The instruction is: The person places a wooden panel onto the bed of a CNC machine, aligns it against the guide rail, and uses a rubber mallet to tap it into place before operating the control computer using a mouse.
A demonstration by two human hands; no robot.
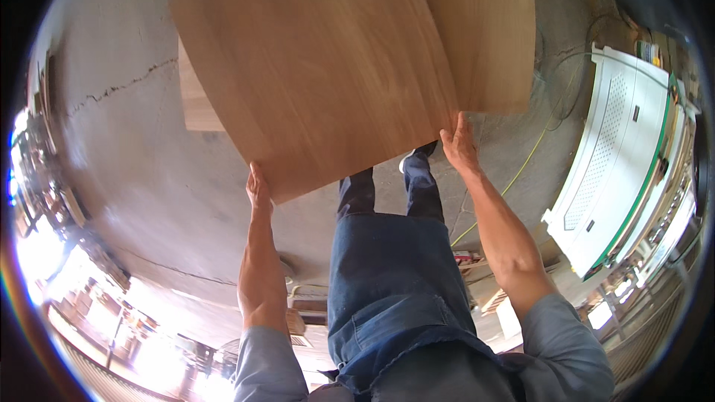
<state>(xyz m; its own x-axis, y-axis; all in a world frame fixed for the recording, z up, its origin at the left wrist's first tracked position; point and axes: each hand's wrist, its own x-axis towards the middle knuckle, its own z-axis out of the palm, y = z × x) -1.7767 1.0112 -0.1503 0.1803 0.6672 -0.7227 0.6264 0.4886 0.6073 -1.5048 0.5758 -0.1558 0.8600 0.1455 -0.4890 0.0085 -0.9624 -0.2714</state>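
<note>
A large brown wood panel [320, 67] spans the upper middle of the head view, its near edge slanting up to the right. My left hand [258, 186] grips its near left corner, thumb over the edge. At the near right corner my right hand [460, 147] is closed on the panel, fingers along its side. Another wood panel [495, 37] lies beneath and sticks out on the right. A paler panel edge [199, 97] shows at the left. The undersides of both hands' grips are hidden.
Cracked concrete floor [134, 149] surrounds the panels. A white machine or cabinet with a perforated panel [611, 149] stands at the right. A yellow-green cable [532, 152] runs across the floor there. Clutter [59, 186] lines the left side. My legs [424, 186] stand just behind the panel.
</note>
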